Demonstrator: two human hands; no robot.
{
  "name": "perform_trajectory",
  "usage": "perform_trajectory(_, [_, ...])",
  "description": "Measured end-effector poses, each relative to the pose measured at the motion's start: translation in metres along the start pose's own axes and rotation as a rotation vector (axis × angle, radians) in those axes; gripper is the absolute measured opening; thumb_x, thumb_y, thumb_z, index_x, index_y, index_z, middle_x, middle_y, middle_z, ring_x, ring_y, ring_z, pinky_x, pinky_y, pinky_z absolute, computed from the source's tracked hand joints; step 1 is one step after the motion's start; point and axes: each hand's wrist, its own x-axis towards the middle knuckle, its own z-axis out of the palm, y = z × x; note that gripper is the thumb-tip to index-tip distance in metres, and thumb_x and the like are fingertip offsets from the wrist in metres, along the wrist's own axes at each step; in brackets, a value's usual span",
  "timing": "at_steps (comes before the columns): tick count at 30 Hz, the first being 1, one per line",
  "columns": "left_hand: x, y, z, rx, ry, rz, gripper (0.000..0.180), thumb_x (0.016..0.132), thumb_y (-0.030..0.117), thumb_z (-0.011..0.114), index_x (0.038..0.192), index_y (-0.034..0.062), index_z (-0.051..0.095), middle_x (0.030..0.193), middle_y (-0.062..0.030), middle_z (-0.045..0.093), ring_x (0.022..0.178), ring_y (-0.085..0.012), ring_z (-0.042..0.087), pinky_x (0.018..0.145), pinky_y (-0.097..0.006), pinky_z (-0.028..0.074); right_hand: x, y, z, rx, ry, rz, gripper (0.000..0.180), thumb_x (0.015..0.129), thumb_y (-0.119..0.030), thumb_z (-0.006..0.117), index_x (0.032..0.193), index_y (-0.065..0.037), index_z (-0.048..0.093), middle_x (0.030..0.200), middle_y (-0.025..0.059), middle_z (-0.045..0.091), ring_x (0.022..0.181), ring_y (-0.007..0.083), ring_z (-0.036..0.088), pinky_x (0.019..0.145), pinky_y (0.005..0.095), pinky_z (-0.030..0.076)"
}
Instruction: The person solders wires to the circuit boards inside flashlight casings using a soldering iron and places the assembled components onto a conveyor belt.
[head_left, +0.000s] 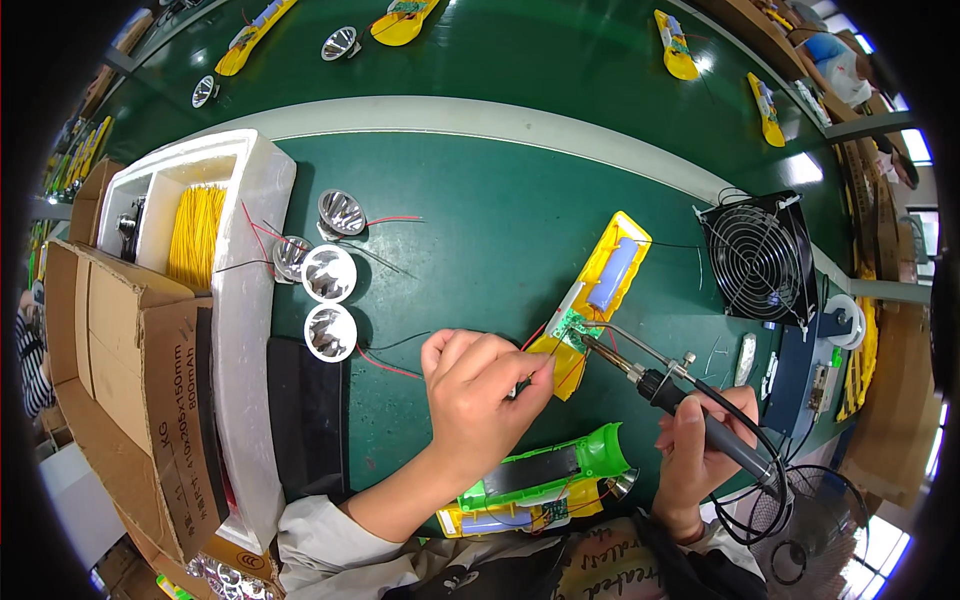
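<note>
My right hand (700,445) grips a soldering iron (725,445) with a thin metal side tube. Its tip touches or nearly touches the green circuit board (573,328) in a yellow flashlight housing half (612,240). A blue cylindrical battery (613,273) lies in the same housing. My left hand (480,395) is closed in a pinch beside the board, with a thin wire at its fingertips; the fingers partly hide it. Near my body lie a green housing half (545,468) and another yellow housing (572,500) with a battery and a board.
Several silver reflector cups (329,274) with wires lie at left. Beyond them stands a white foam box (250,190) holding yellow wires (197,235), beside a cardboard box (150,380). A black fan (758,258) stands at right, near a solder feeder (825,350). More yellow housings (677,50) lie on the far green surface.
</note>
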Motion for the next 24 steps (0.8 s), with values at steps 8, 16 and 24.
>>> perform_trajectory(8, [0.003,0.001,0.0,0.0,-0.006,-0.01,0.016,0.056,0.004,0.068,0.065,0.0119,0.057,0.062,0.0022,0.049,0.062,-0.0158,0.048,0.066,-0.032,0.032,0.001,0.0,0.0,-0.012,-0.002,-0.022,0.02,0.078,-0.006,0.057,0.078,0.0,0.038,0.053,0.007,0.051,0.043,0.0064,0.046,0.043,0.0167,0.036])
perform_trajectory(16, [0.005,0.001,0.001,0.001,0.052,0.004,0.014,0.056,0.001,0.069,0.061,0.01,0.059,0.054,0.0018,0.047,0.053,-0.0149,0.045,0.06,-0.029,0.033,-0.001,0.004,0.001,0.009,0.027,0.008,0.022,0.078,-0.008,0.059,0.079,0.0,0.038,0.055,0.0076,0.051,0.042,0.0064,0.047,0.041,0.0162,0.036])
perform_trajectory(24, [0.003,0.002,0.001,0.001,0.029,-0.012,0.014,0.057,0.003,0.07,0.062,0.0102,0.058,0.057,0.0015,0.048,0.057,-0.0156,0.046,0.062,-0.03,0.032,-0.004,0.01,-0.001,0.038,0.027,0.005,0.024,0.078,-0.011,0.059,0.079,-0.001,0.037,0.056,0.0079,0.051,0.042,0.0063,0.046,0.04,0.0162,0.036])
